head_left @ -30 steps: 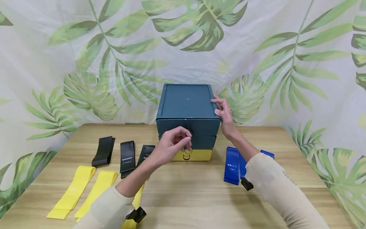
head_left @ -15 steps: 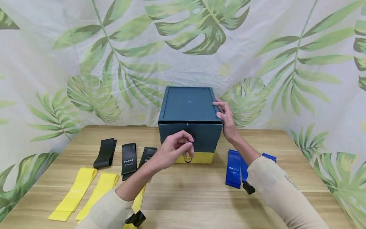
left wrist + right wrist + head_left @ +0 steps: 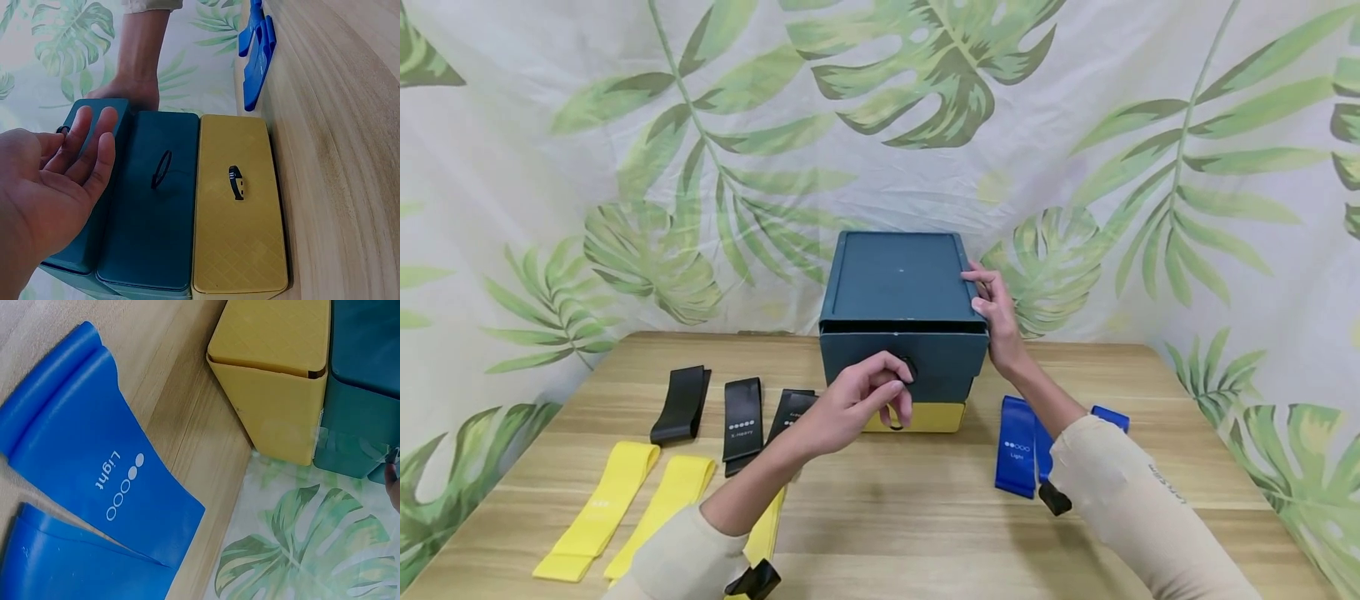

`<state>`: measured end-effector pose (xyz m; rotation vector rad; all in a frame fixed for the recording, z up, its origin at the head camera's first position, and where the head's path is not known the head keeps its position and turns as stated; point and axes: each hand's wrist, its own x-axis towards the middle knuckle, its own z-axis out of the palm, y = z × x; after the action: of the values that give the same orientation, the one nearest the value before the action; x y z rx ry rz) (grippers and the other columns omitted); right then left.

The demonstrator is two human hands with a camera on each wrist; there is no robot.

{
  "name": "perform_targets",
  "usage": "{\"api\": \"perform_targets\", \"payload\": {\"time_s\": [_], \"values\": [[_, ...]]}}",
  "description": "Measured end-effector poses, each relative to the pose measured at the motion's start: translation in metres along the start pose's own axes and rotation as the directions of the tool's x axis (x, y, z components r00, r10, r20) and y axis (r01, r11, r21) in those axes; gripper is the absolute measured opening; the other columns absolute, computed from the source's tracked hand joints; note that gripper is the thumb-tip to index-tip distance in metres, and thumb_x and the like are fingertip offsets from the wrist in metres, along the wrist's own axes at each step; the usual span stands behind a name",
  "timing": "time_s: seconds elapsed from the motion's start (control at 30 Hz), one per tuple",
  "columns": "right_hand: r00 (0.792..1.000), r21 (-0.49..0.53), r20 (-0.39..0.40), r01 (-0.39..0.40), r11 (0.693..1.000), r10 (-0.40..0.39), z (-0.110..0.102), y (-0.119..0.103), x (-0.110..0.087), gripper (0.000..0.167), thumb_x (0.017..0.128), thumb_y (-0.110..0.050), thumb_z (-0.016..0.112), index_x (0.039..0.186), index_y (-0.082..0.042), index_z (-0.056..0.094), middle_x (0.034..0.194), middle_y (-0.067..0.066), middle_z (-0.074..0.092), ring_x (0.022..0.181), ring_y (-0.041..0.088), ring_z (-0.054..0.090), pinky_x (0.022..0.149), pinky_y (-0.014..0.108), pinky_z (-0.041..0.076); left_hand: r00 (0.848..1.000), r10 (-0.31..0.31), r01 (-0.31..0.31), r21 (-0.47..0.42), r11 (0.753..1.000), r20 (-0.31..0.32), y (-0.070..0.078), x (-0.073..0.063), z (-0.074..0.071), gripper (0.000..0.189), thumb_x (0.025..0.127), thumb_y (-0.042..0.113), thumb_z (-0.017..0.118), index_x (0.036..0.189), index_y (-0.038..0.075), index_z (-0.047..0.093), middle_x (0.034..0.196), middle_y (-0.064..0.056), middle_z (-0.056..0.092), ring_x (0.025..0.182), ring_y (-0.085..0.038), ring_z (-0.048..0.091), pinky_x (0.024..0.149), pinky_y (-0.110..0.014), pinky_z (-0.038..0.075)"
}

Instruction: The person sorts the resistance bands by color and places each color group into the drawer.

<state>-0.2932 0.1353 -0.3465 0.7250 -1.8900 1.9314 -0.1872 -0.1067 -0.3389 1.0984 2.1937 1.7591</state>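
A small drawer cabinet (image 3: 898,279) has two dark teal drawers above a yellow drawer (image 3: 943,417). My left hand (image 3: 868,392) hooks its finger and thumb on the black ring pull (image 3: 62,129) of the top drawer (image 3: 857,354). That drawer stands slightly out, with a dark gap under the cabinet's top. My right hand (image 3: 998,317) rests on the cabinet's upper right edge, fingers on the top. In the left wrist view, black ring pulls also hang on the middle drawer (image 3: 144,219) and the yellow one. What the top drawer contains is hidden.
Blue resistance bands (image 3: 1017,450) marked Light lie right of the cabinet. Black bands (image 3: 742,421) lie to its left, with yellow bands (image 3: 598,508) nearer the front. A leaf-print cloth (image 3: 760,167) hangs behind the wooden table (image 3: 910,517).
The left hand has drawn the top drawer a little outward, and the gap above its front has widened. The right hand stays on the cabinet. The head view has shifted slightly.
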Motion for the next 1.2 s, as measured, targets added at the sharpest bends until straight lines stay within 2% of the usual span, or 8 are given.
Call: {"api": "perform_targets", "payload": {"time_s": [0.13,0.23,0.37,0.5,0.73,0.9,1.2], "values": [[1.0,0.009,-0.005,-0.004,1.0,0.004,0.0005,-0.0008,-0.0003,0.05,0.088,-0.016,0.042,0.129,0.013,0.047,0.162,0.031,0.027,0.155,0.043,0.02,0.125,0.058,0.014,1.0,0.008,-0.008,0.005,1.0,0.021,0.0002,-0.0011,0.0,0.016,0.11,0.0,0.043,0.118,-0.011,0.051,0.089,-0.017,0.069,0.082,-0.025,0.071,0.071,-0.032,0.058],[1.0,0.016,-0.006,-0.008,1.0,0.008,0.0001,-0.0007,-0.0002,0.049,0.088,-0.016,0.042,0.129,0.011,0.048,0.163,0.031,0.026,0.155,0.043,0.02,0.125,0.058,0.015,0.999,0.025,-0.025,0.004,1.0,0.042,0.0002,-0.0017,-0.0001,0.015,0.111,0.001,0.042,0.117,-0.008,0.052,0.089,-0.017,0.069,0.082,-0.028,0.071,0.071,-0.035,0.059],[1.0,0.005,-0.003,-0.012,1.0,0.012,-0.0006,0.0003,0.0006,0.049,0.089,-0.017,0.042,0.129,0.01,0.05,0.163,0.03,0.027,0.156,0.042,0.02,0.125,0.058,0.015,0.996,0.051,-0.05,-0.015,0.999,0.067,0.0003,-0.0036,-0.0005,0.015,0.111,0.002,0.04,0.116,-0.007,0.051,0.089,-0.019,0.069,0.081,-0.035,0.07,0.07,-0.035,0.06],[1.0,-0.009,-0.001,-0.009,1.0,0.009,-0.0006,0.001,0.001,0.049,0.089,-0.016,0.043,0.129,0.011,0.049,0.163,0.029,0.029,0.156,0.041,0.02,0.125,0.058,0.013,0.995,0.057,-0.054,-0.033,0.998,0.079,0.0013,-0.0056,-0.001,0.015,0.111,0.002,0.041,0.115,-0.007,0.052,0.089,-0.019,0.069,0.082,-0.041,0.07,0.07,-0.029,0.059],[1.0,0.0,-0.001,-0.014,1.0,0.014,-0.0008,0.0008,0.0001,0.048,0.089,-0.015,0.042,0.128,0.011,0.049,0.163,0.029,0.029,0.156,0.042,0.02,0.126,0.058,0.012,0.994,0.065,-0.062,-0.029,0.998,0.084,0.0005,-0.0067,-0.0025,0.014,0.111,0.002,0.043,0.115,-0.007,0.053,0.09,-0.019,0.069,0.081,-0.031,0.072,0.07,-0.03,0.06],[1.0,-0.011,0.0,-0.009,1.0,0.009,-0.0006,0.0008,-0.0005,0.049,0.089,-0.016,0.042,0.129,0.012,0.048,0.162,0.03,0.03,0.156,0.041,0.02,0.126,0.058,0.012,0.994,0.076,-0.074,-0.024,0.997,0.083,0.0001,-0.0066,-0.0029,0.015,0.11,0.001,0.045,0.115,-0.011,0.052,0.089,-0.019,0.069,0.081,-0.035,0.072,0.07,-0.031,0.06],[1.0,-0.012,0.009,-0.012,1.0,0.012,-0.0008,-0.0012,0.0009,0.049,0.09,-0.016,0.042,0.129,0.013,0.047,0.163,0.031,0.029,0.156,0.041,0.02,0.125,0.059,0.012,0.995,0.068,-0.064,-0.051,0.997,0.076,0.0016,-0.0093,-0.0014,0.013,0.109,0.001,0.048,0.114,-0.006,0.058,0.089,-0.019,0.07,0.081,-0.036,0.072,0.07,-0.034,0.061]]}}
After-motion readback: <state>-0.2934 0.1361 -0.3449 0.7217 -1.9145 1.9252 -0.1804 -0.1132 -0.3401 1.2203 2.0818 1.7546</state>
